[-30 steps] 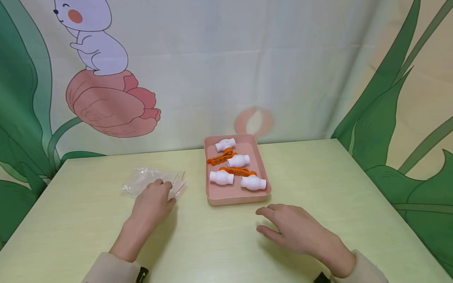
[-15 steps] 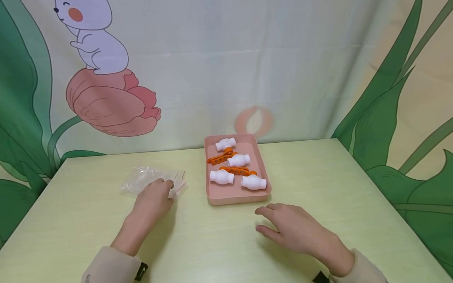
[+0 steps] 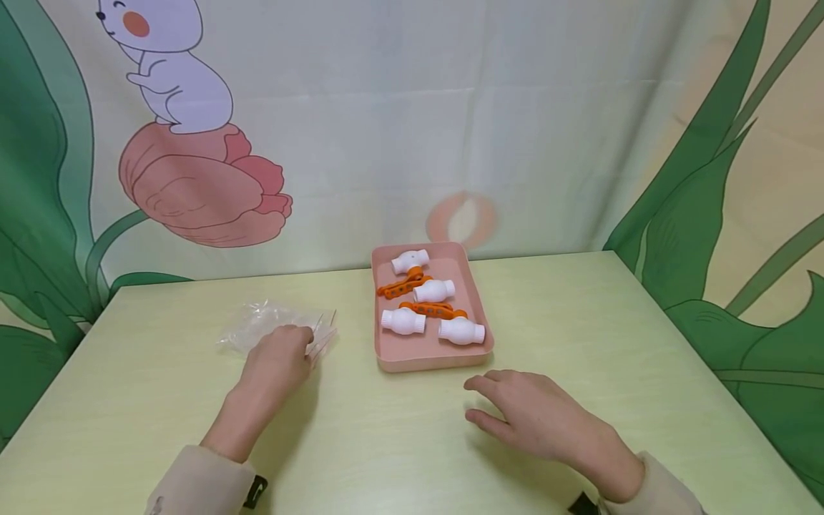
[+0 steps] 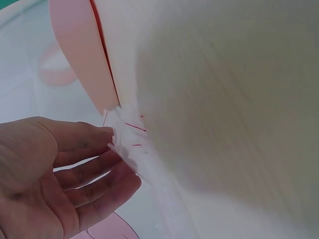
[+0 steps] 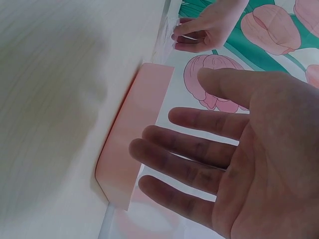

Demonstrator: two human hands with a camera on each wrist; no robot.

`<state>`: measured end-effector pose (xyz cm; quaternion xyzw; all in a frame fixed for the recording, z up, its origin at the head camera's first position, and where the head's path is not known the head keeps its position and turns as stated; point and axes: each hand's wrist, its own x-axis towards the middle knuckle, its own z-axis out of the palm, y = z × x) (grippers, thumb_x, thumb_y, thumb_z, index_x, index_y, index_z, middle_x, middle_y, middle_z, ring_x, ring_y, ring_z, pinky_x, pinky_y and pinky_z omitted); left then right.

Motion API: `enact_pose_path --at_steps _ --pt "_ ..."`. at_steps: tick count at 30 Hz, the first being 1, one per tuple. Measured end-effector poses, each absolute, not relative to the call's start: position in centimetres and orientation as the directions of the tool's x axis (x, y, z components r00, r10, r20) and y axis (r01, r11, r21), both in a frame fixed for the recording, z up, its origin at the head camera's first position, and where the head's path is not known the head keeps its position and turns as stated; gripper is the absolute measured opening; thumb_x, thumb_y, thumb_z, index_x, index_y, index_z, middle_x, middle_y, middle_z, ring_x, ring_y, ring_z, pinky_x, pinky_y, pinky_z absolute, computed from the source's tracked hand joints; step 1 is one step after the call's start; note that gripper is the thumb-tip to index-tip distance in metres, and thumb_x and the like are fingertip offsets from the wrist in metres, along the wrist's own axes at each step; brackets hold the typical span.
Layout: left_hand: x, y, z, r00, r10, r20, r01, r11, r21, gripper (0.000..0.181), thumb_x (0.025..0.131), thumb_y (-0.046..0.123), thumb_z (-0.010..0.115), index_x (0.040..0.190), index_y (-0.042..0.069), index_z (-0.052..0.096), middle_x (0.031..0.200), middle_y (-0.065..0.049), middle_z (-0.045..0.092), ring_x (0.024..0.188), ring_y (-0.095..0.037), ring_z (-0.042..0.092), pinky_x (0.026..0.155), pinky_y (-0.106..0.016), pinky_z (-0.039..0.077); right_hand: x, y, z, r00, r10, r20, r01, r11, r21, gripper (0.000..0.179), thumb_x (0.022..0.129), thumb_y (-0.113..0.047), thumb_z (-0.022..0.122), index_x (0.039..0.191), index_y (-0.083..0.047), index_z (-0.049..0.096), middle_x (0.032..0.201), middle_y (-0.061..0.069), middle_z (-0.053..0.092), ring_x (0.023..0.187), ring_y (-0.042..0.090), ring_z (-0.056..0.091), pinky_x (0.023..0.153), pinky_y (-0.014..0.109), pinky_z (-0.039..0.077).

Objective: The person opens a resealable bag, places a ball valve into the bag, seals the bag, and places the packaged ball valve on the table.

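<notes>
A clear zip bag (image 3: 257,323) with red lines along its seal lies crumpled on the table to the left. My left hand (image 3: 278,363) pinches the sealed end of this bag (image 4: 130,149) between thumb and forefinger, the other fingers bent loosely beneath in the left wrist view. My right hand (image 3: 537,415) hovers over the table in front of the tray's right corner, fingers spread and holding nothing. The pink tray (image 3: 412,353) holds several white plastic valve-like pieces (image 3: 460,331) with ribbed ends and orange handles (image 3: 433,310).
The pale wooden table (image 3: 386,443) runs back to a printed cloth (image 3: 360,143) with a white animal, flowers and green leaves. The tray stands near the table's back edge, between and beyond both hands.
My left fingers have shifted slightly on the bag's sealed end, and its red-lined edge has tilted a little. The right hand and the tray have stayed in place.
</notes>
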<state>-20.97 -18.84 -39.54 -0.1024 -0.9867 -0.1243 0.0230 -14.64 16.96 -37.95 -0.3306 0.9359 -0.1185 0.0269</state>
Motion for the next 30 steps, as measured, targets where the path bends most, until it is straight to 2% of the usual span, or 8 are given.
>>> enact_pose_path --at_steps 10,17,20,23,26,30 --pt "-21.0 -18.7 -39.3 -0.978 0.191 0.084 0.205 0.948 0.244 0.009 0.084 -0.007 0.066 0.089 -0.002 0.07 0.085 -0.014 0.068 0.067 -0.028 0.061 0.056 -0.045 0.051 -14.7 16.9 -38.1 -0.782 -0.623 0.019 -0.609 0.757 -0.237 0.037 0.101 -0.034 0.067 0.127 -0.007 0.068 0.116 0.004 0.071 0.103 0.019 0.067 0.086 0.042 0.056" --pt "-20.9 -18.4 -39.1 -0.973 0.196 0.123 0.223 0.936 0.271 0.015 0.081 -0.009 0.06 0.075 0.003 0.064 0.073 -0.009 0.062 0.061 -0.024 0.05 0.053 -0.039 0.044 -14.8 16.9 -38.1 -0.783 -0.621 0.023 -0.607 0.757 -0.24 0.037 0.1 -0.033 0.068 0.126 -0.007 0.069 0.116 0.004 0.071 0.103 0.018 0.067 0.086 0.042 0.056" --pt "-20.8 -18.2 -39.0 -0.964 0.215 0.159 0.253 0.926 0.282 0.013 0.081 -0.01 0.061 0.078 0.0 0.069 0.075 -0.011 0.065 0.063 -0.025 0.056 0.055 -0.041 0.048 -14.9 16.8 -38.1 -0.783 -0.621 0.023 -0.607 0.757 -0.243 0.037 0.1 -0.033 0.067 0.126 -0.007 0.069 0.116 0.004 0.071 0.103 0.018 0.067 0.086 0.042 0.056" --pt "-20.6 -18.0 -39.0 -0.958 0.214 0.191 0.266 0.912 0.311 0.014 0.081 -0.009 0.063 0.089 -0.004 0.074 0.083 -0.015 0.07 0.07 -0.029 0.065 0.062 -0.044 0.055 -15.0 16.8 -38.2 -0.782 -0.622 0.03 -0.61 0.755 -0.243 0.036 0.1 -0.033 0.067 0.125 -0.007 0.069 0.116 0.004 0.071 0.103 0.018 0.067 0.086 0.042 0.056" --pt "-20.4 -17.8 -38.9 -0.957 0.195 0.216 0.263 0.899 0.35 0.015 0.082 -0.008 0.064 0.093 -0.006 0.074 0.085 -0.016 0.071 0.074 -0.032 0.067 0.067 -0.046 0.057 -15.1 16.7 -38.2 -0.778 -0.627 0.04 -0.617 0.749 -0.241 0.035 0.101 -0.032 0.068 0.125 -0.007 0.069 0.116 0.005 0.071 0.103 0.019 0.068 0.086 0.042 0.056" --pt "-20.1 -17.5 -38.6 -0.953 0.172 0.249 0.261 0.885 0.386 0.013 0.084 -0.007 0.065 0.094 -0.007 0.073 0.082 -0.014 0.069 0.073 -0.03 0.065 0.067 -0.046 0.056 -15.2 16.6 -38.1 -0.774 -0.632 0.042 -0.621 0.744 -0.247 0.035 0.101 -0.031 0.068 0.125 -0.006 0.069 0.117 0.005 0.071 0.104 0.019 0.067 0.086 0.043 0.056"
